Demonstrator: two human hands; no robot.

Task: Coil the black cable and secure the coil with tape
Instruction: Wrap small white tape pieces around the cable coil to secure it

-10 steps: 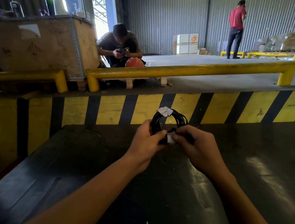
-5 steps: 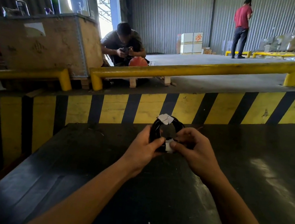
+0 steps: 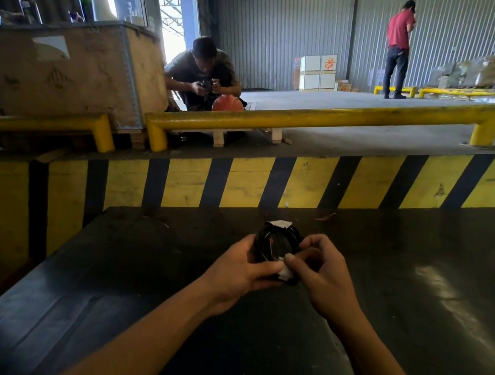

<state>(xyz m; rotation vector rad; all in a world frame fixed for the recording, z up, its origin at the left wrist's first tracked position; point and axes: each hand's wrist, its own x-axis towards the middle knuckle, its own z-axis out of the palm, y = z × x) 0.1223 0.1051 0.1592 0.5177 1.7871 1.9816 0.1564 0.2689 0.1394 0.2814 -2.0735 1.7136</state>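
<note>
The black cable [image 3: 266, 240] is wound into a small round coil, held upright above the dark tabletop [image 3: 167, 332]. A white piece of tape [image 3: 279, 223] wraps its far top. A second white tape piece [image 3: 286, 271] sits at the coil's near bottom. My left hand [image 3: 241, 272] grips the coil's left and lower side. My right hand [image 3: 320, 273] holds the right side, with thumb and forefinger pinched on the lower tape piece.
A yellow-and-black striped wall [image 3: 239, 186] borders the tabletop's far edge, with a yellow rail [image 3: 318, 117] above it. A wooden crate [image 3: 71, 70] stands at the left. One person crouches [image 3: 203, 73] behind the rail; another stands [image 3: 398, 45] far back.
The coil and both hands have sunk lower in the view and closer to the tabletop. My right fingers have shifted from covering the coil's side to pinching the lower tape piece.
</note>
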